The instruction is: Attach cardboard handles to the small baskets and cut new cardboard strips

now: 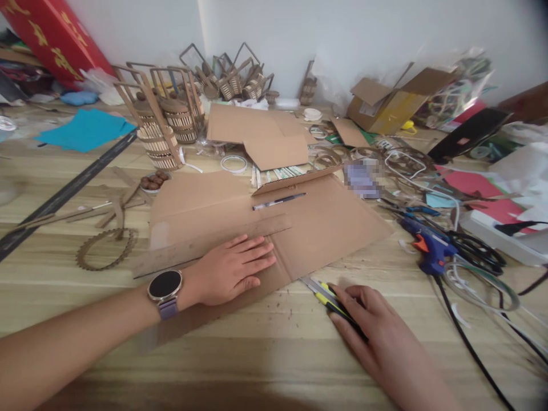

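My left hand (233, 268) lies flat, fingers stretched out, pressing on a large flat cardboard sheet (334, 222) beside a long cardboard strip (205, 244) that lies across it like a straightedge. A round black watch (165, 285) sits on that wrist. My right hand (368, 322) is closed on a yellow and black utility knife (325, 292), whose blade end rests on the wooden table (274, 365) at the sheet's near edge. A pen (278, 201) lies on the cardboard further back.
A blue glue gun (428, 248) with a black cable lies right, among scissors (479, 251) and wire loops. Cardboard lantern frames (165, 123) stand at the back left, a yellow box (387, 105) back right, a long black ruler (64, 194) and a cardboard gear ring (105, 248) left.
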`<state>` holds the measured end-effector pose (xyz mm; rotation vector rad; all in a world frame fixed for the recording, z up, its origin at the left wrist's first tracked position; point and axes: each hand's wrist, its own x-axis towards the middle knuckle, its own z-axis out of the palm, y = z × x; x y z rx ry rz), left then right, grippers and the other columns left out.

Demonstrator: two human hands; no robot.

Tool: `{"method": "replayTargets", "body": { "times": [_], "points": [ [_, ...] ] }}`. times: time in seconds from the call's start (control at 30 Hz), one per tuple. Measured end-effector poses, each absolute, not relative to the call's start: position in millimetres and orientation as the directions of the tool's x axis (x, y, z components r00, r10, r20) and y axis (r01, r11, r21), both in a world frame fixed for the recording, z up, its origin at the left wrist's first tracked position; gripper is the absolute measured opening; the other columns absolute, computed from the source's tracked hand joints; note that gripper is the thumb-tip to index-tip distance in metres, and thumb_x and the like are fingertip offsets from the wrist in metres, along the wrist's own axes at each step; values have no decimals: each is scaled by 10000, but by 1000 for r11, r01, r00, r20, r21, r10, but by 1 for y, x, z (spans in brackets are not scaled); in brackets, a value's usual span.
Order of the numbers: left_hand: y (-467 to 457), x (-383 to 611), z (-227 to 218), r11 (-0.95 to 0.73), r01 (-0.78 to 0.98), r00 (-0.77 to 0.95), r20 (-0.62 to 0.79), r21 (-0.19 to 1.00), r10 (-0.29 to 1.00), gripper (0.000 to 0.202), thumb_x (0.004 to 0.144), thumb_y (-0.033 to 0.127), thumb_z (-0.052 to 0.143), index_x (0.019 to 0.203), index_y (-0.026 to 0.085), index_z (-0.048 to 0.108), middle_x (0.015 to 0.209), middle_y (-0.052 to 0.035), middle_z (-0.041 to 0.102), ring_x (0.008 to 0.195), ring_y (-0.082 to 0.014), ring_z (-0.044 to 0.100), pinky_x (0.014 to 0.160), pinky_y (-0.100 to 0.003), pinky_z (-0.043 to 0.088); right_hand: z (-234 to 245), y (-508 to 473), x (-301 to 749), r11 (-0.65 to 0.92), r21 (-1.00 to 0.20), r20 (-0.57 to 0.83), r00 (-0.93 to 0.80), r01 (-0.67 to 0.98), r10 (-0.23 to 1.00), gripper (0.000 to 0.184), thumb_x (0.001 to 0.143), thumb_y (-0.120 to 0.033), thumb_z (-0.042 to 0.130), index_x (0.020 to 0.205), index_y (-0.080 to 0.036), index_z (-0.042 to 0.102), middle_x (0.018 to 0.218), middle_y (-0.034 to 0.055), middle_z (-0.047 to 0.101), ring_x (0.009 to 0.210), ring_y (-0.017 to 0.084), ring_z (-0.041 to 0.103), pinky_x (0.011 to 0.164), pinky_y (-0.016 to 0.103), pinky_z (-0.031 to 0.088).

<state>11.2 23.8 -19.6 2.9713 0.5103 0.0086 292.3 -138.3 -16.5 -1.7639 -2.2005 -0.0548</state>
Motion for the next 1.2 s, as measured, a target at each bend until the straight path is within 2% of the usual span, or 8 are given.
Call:
{"method": "replayTargets", "body": {
  "times": [0.17, 0.57, 0.67, 0.73, 0.93, 1.2],
  "points": [
    [24, 11, -20, -934, 332, 942, 7, 135, 335, 508, 1049, 436, 223, 1503, 233, 330, 1591, -2, 283, 1495, -187, 171, 1211, -402, 131, -15, -137, 286, 280, -122, 276, -239, 952, 931, 355, 966, -358, 450, 1197, -152, 623, 940, 107, 628, 821, 210, 660, 695, 339, 599],
    [25, 11, -21, -933, 327, 944, -4, 148, 330, 540, 1047, 453, 191, 1510, 203, 316, 1597, -18, 261, 1499, -200, 156, 1219, -392, 78, -18, -139, 277, 304, -71, 300, -270, 950, 915, 371, 979, -378, 412, 1177, -145, 622, 906, 93, 627, 774, 202, 667, 643, 339, 601],
    [25, 4, -17, -945, 299, 953, 7, 131, 302, 553, 1045, 463, 201, 1515, 189, 298, 1596, -36, 268, 1502, -191, 135, 1222, -389, 69, -19, -137, 281, 274, -94, 292, -237, 957, 927, 385, 978, -388, 405, 1177, -151, 634, 931, 103, 634, 809, 210, 668, 675, 349, 600],
    [23, -7, -14, -951, 293, 955, 22, 100, 297, 545, 1044, 464, 218, 1510, 200, 312, 1594, -43, 280, 1505, -206, 123, 1222, -422, 63, -20, -135, 285, 249, -126, 277, -207, 960, 938, 390, 973, -399, 411, 1172, -158, 645, 953, 110, 639, 838, 216, 667, 712, 360, 598],
    [17, -47, -10, -909, 416, 909, 18, -18, 416, 521, 1028, 494, 281, 1490, 266, 362, 1582, -19, 316, 1497, -261, 157, 1208, -490, 56, -21, -123, 300, 205, -174, 234, -161, 963, 959, 401, 956, -411, 439, 1157, -158, 676, 964, 114, 640, 850, 227, 658, 752, 384, 585],
    [15, -51, -18, -876, 482, 876, -15, -11, 482, 523, 1026, 518, 248, 1508, 325, 313, 1592, 22, 288, 1486, -270, 186, 1192, -468, 109, -21, -118, 299, 231, -195, 247, -180, 953, 952, 420, 951, -435, 446, 1191, -174, 670, 981, 111, 648, 875, 227, 656, 764, 365, 579]
  ]
}}
